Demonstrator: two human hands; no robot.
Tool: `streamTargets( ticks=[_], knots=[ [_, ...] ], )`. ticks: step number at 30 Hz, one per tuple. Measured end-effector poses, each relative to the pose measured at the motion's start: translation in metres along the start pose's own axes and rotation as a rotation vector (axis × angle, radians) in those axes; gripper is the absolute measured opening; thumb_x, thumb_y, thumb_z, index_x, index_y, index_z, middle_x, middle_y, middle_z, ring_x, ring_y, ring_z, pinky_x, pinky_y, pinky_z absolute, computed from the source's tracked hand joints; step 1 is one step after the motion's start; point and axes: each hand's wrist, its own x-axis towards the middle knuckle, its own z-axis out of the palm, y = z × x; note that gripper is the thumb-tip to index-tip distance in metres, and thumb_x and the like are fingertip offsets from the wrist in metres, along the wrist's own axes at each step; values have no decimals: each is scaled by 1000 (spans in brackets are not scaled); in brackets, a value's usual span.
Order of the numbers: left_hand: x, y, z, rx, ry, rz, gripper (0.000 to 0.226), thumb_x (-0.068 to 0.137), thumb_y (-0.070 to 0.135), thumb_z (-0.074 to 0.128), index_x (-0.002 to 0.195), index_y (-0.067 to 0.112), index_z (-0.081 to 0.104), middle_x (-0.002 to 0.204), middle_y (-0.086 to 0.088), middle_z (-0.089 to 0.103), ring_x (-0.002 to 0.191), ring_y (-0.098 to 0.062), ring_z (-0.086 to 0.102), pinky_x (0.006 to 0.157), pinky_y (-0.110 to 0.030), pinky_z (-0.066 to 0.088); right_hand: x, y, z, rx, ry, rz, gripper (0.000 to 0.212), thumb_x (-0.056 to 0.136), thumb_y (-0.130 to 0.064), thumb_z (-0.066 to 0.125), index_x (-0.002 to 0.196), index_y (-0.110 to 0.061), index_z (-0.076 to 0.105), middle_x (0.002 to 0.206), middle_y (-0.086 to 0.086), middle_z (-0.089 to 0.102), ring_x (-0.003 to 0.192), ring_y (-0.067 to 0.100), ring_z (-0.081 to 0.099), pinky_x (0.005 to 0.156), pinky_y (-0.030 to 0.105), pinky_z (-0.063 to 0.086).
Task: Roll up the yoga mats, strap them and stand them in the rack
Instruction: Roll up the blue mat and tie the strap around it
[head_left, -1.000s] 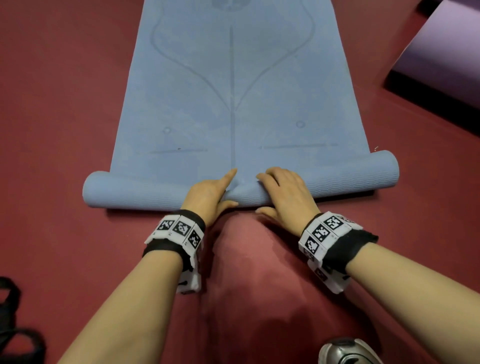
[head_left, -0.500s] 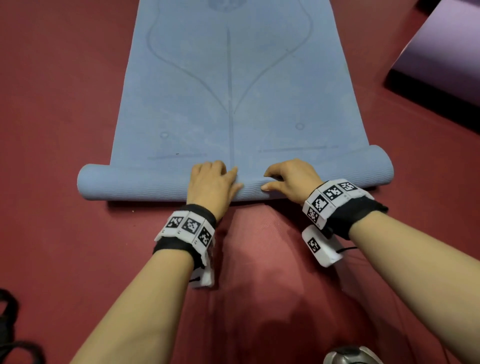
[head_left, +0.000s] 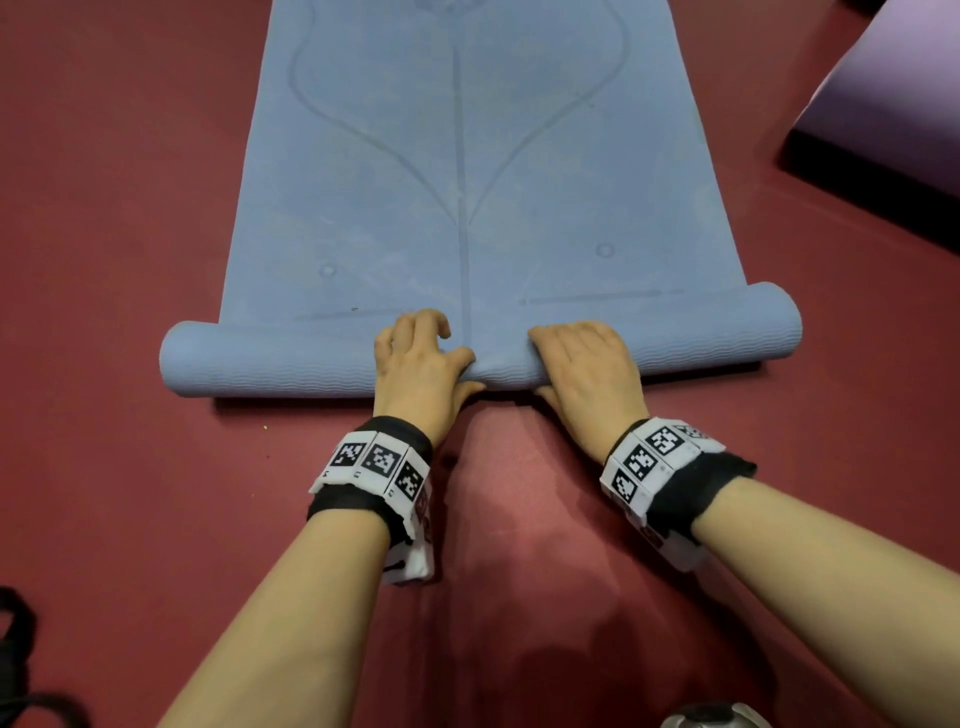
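A blue yoga mat (head_left: 467, 156) with a printed line pattern lies flat on the red floor and runs away from me. Its near end is rolled into a thin roll (head_left: 270, 361) that spans the mat's full width. My left hand (head_left: 418, 364) presses on the roll just left of centre, fingers curled over its top. Just right of centre, my right hand (head_left: 589, 371) lies over the roll, palm down, thumb tucked under the near side. Both wrists wear black bands with white marker tags.
A purple mat (head_left: 893, 88) on a dark base lies at the upper right. Black straps (head_left: 21, 670) sit at the lower left corner. A grey rounded object (head_left: 714, 717) shows at the bottom edge. Red floor surrounds the mat.
Both hands have shifted their hold on the roll, fingers reaching over its top again. The roll has moved slightly forward along the mat and looks a little thicker.
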Motion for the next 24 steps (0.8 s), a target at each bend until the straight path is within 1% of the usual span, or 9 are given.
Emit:
streamTargets(
  ticks=[3, 6, 9, 11, 13, 16, 18, 21, 24],
  knots=[
    [4, -4, 1, 32, 78, 7, 38, 61, 41, 84, 88, 16, 73, 78, -6, 64, 70, -29, 59, 73, -34, 24, 11, 10, 4, 58, -4, -72, 40, 53, -21, 87, 86, -10, 67, 68, 5, 65, 63, 25, 64, 81, 33, 34],
    [7, -3, 1, 14, 151, -34, 50, 69, 41, 76, 108, 12, 66, 77, -7, 67, 68, -29, 62, 77, -36, 27, 22, 20, 1, 151, -80, -89, 25, 67, -27, 78, 83, -10, 69, 66, 8, 68, 63, 28, 65, 79, 34, 44],
    [7, -3, 6, -21, 197, -14, 41, 78, 47, 53, 98, 14, 66, 95, -6, 70, 93, -29, 66, 87, -38, 27, 34, 26, -10, 230, -141, 2, 32, 78, -32, 73, 101, -10, 68, 88, 10, 73, 87, 29, 66, 100, 33, 35],
    [5, -3, 7, 14, 185, -13, 52, 68, 54, 64, 101, 15, 68, 116, -12, 64, 113, -34, 57, 97, -42, 23, 36, 28, -11, 283, -101, 19, 35, 82, -33, 70, 107, -10, 64, 95, 8, 72, 91, 29, 64, 102, 27, 27],
    [4, -2, 6, 48, 154, -60, 67, 48, 51, 83, 105, 19, 68, 123, -16, 56, 117, -35, 48, 100, -44, 19, 39, 29, -10, 302, -74, 15, 35, 82, -34, 70, 106, -10, 61, 92, 7, 72, 87, 30, 64, 100, 27, 27],
    [10, 1, 5, 55, 139, -117, 69, 39, 31, 91, 103, 20, 70, 110, -17, 58, 108, -30, 45, 95, -43, 19, 46, 27, -8, 253, -92, 31, 31, 85, -35, 65, 107, -14, 60, 88, 7, 71, 85, 30, 63, 102, 31, 26],
    [16, -2, 5, -20, 91, -108, 63, 47, 19, 90, 106, 15, 70, 97, -16, 59, 96, -31, 53, 95, -44, 21, 46, 21, -6, 183, -44, 52, 25, 86, -32, 64, 104, -15, 63, 88, 7, 71, 86, 29, 64, 100, 35, 27],
    [17, -6, 3, -32, 15, -74, 60, 61, 15, 85, 116, 8, 65, 84, -14, 59, 79, -31, 61, 97, -53, 31, 36, 8, -2, 41, 141, 58, 20, 76, -28, 67, 91, -15, 68, 105, 9, 67, 96, 29, 62, 90, 39, 28],
    [17, -4, 2, 5, 31, -61, 74, 59, 16, 86, 126, 5, 58, 74, -11, 60, 66, -29, 62, 93, -53, 39, 26, 2, 1, -49, 100, 57, 53, 63, -38, 80, 106, -10, 66, 105, 15, 61, 94, 33, 58, 89, 40, 29]
  ],
)
